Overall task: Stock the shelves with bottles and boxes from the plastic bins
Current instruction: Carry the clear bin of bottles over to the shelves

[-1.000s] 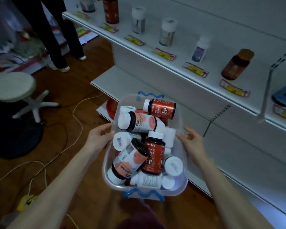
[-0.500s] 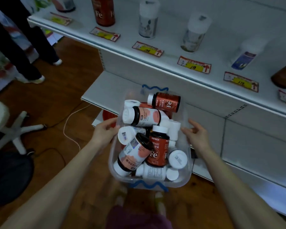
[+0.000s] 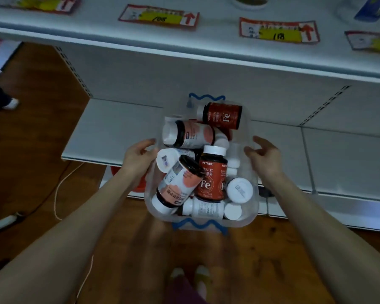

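Observation:
A clear plastic bin [image 3: 253, 194] with blue wavy handles hangs in front of me above the wooden floor, close to the white shelving. My left hand [image 3: 138, 157] grips its left rim and my right hand [image 3: 264, 157] grips its right rim. Several bottles lie piled inside: a red Fe bottle [image 3: 212, 175] standing near the middle, another red one [image 3: 223, 116] lying at the far end, and pink-and-white bottles [image 3: 179, 183] with dark collars. The lower shelf [image 3: 119, 132] runs behind the bin. The upper shelf [image 3: 206, 51] carries price tags.
Price tags [image 3: 279, 30] line the upper shelf, with bottle bases at the frame's top. A red object [image 3: 114, 171] peeks out under the lower shelf. A white cable [image 3: 59, 189] trails on the floor at left. Someone's shoes [image 3: 10, 104] show at far left.
I have stepped closer to the shelving and look further down; the bin stays held in both hands, now nearer the lower shelf. The stool has left the view.

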Demonstrator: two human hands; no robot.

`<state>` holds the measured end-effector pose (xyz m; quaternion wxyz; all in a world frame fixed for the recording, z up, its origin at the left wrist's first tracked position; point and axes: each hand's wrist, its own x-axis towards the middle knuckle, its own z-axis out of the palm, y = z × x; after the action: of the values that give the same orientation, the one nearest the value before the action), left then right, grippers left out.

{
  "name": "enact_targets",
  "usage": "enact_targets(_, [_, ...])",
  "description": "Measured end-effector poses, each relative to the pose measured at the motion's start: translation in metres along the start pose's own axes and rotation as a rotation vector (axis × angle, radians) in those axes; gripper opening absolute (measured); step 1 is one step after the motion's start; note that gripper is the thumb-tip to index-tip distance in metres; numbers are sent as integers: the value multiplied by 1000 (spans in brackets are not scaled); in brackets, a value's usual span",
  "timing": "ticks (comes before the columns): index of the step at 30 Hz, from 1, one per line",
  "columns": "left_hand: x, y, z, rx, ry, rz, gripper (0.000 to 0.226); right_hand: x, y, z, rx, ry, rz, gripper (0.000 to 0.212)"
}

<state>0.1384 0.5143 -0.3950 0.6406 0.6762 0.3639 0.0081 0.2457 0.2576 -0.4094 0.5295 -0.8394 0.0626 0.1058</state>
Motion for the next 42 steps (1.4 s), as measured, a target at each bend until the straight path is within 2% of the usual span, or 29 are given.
enact_targets(9, [62, -3, 25, -15, 11, 38, 34, 54, 17, 15, -6, 61, -2, 46])
enact_targets(16, [87, 3, 33, -54, 25, 35, 34, 87, 9, 19, -17, -2, -65, 48])
enact_targets(28, [110, 12, 37, -81, 16, 41, 37, 114, 7, 28, -43, 6, -91, 48])
enact_targets(35, [98, 10, 38, 258, 82, 213, 31, 109, 3, 21, -197, -33, -102, 48])
enact_targets(38, [85, -2, 27, 590, 176, 404, 32, 98, 3, 16, -349, -29, -131, 44])
enact_targets(40, [66, -9, 17, 786, 221, 566, 40, 84, 5, 10, -447, -21, -169, 39])
enact_targets(42, [37, -11, 10, 892, 235, 623, 43, 68, 5, 2, -512, -23, -192, 36])
